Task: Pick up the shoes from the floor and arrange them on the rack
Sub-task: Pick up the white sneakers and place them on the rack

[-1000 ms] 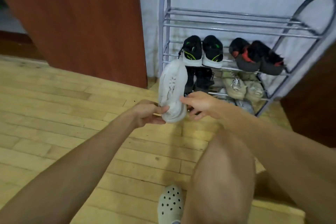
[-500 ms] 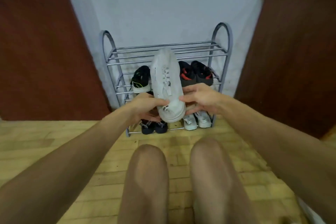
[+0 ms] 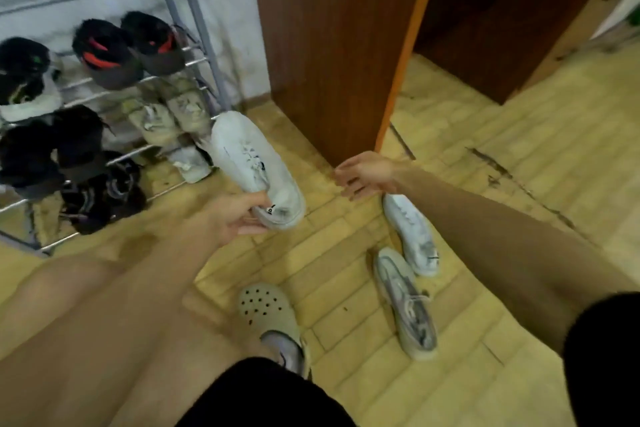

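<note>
My left hand (image 3: pixel 232 218) grips the heel of a white sneaker (image 3: pixel 249 166), held above the floor with its toe toward the metal shoe rack (image 3: pixel 194 14) at the upper left. My right hand (image 3: pixel 367 175) is stretched out with fingers apart and empty, just above a second white sneaker (image 3: pixel 412 236) lying on the wooden floor. A grey sneaker (image 3: pixel 405 302) lies right below that one. The rack holds several pairs: black and red shoes (image 3: pixel 121 48), beige shoes (image 3: pixel 169 111), dark shoes (image 3: pixel 52 149).
A brown wooden cabinet (image 3: pixel 332 45) stands right of the rack, close to my right hand. My foot in a beige perforated clog (image 3: pixel 270 315) rests on the floor at bottom centre. A dark doorway opens at the upper right.
My right hand has let go of the white sneaker and swung right toward the shoes on the floor. My view has turned right; the left hand alone holds the sneaker.
</note>
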